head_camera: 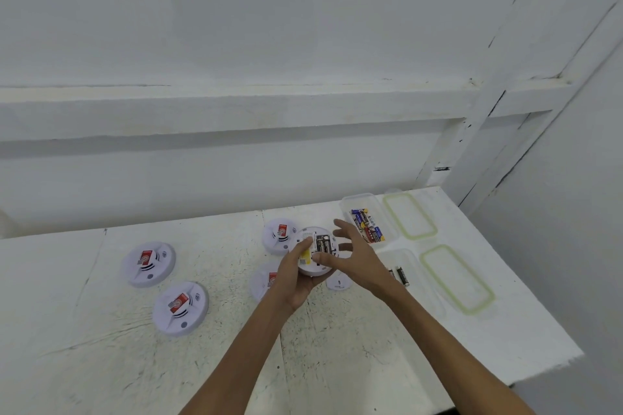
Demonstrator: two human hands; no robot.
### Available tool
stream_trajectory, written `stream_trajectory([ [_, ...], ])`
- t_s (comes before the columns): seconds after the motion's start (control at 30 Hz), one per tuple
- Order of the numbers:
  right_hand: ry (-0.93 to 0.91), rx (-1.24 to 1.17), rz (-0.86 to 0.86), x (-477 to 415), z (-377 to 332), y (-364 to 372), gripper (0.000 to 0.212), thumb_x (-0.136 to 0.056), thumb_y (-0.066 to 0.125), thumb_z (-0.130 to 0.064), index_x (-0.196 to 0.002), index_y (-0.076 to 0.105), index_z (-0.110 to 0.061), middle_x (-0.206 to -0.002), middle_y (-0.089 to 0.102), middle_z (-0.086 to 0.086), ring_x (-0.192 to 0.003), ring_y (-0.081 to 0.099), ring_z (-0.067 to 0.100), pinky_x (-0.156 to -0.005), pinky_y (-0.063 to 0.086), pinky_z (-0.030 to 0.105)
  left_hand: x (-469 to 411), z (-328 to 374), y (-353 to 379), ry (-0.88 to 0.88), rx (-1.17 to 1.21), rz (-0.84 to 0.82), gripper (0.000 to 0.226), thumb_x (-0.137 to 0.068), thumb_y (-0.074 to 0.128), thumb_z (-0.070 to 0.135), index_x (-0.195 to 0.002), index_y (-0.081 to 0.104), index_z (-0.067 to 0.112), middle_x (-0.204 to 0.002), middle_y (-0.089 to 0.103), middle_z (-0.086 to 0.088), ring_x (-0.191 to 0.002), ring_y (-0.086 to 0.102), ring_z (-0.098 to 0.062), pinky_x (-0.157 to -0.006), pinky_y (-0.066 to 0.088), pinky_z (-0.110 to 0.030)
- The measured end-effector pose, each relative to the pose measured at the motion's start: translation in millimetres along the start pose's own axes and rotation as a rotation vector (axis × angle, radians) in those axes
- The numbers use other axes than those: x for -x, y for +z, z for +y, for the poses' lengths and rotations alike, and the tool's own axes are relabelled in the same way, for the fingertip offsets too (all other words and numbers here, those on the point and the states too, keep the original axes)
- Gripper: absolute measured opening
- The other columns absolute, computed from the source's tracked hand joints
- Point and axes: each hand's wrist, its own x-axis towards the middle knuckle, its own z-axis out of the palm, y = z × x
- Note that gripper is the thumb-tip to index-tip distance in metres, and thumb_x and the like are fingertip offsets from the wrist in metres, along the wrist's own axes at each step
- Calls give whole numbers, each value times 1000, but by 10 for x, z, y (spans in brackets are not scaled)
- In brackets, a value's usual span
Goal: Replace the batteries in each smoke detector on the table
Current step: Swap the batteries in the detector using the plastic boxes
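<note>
My left hand [296,274] holds a white smoke detector [320,266] turned back side up, above the table. Its battery bay is uncovered, with two dark batteries [323,243] inside. My right hand [350,254] hovers over the detector with fingers spread, its thumb touching the detector's back. A small white cover [338,282] lies on the table just below the detector. Several fresh batteries [367,224] fill a clear box [349,200] at the back right. Two dark batteries [401,274] lie in a second clear box [418,266] nearer me.
Other white smoke detectors lie face up on the white table [337,364]: two at left [148,264] [180,308], one behind my hands [278,235], one partly hidden under my left hand [264,281]. Two green-rimmed lids [409,216] [456,280] lie at right. A wall stands behind.
</note>
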Motion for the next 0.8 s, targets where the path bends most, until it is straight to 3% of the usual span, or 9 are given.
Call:
stream_trajectory([
  [0.17,44,-242,-120,-15,55,58,59,-83,80,-41,-134,57,-25,-120,71,-4,-109,69,15,-91,59,41,8,5,29,6,19,-6,37,-98,64,19,-133,59,7,-123,70,-25,-113,68,-41,-78,64,-51],
  [0.27,84,-338,-110,-6,101,103,53,-85,79,-37,-132,59,-21,-119,72,-1,-111,69,18,-91,59,42,20,1,12,3,15,-8,32,-99,63,18,-128,61,5,-117,73,-24,-110,69,-40,-79,64,-49],
  [0.43,118,-373,-62,-14,130,176,55,-82,83,-28,-129,57,-18,-114,74,3,-104,72,19,-88,61,42,-7,4,-63,30,-43,-14,45,-94,67,20,-137,56,8,-124,69,-26,-114,68,-41,-90,60,-55],
  [0.53,150,-423,-78,-15,105,193,52,-82,83,-24,-127,57,-18,-113,74,5,-103,72,21,-86,61,41,10,28,-80,37,-55,-41,34,-96,65,18,-130,60,13,-117,73,-22,-106,72,-37,-87,61,-55],
  [0.8,119,-388,-58,-15,96,262,54,-83,81,-34,-129,56,-23,-114,74,2,-104,72,22,-90,59,48,31,23,-101,94,-107,-75,45,-86,71,14,-129,62,7,-120,72,-24,-107,72,-36,-82,63,-49],
])
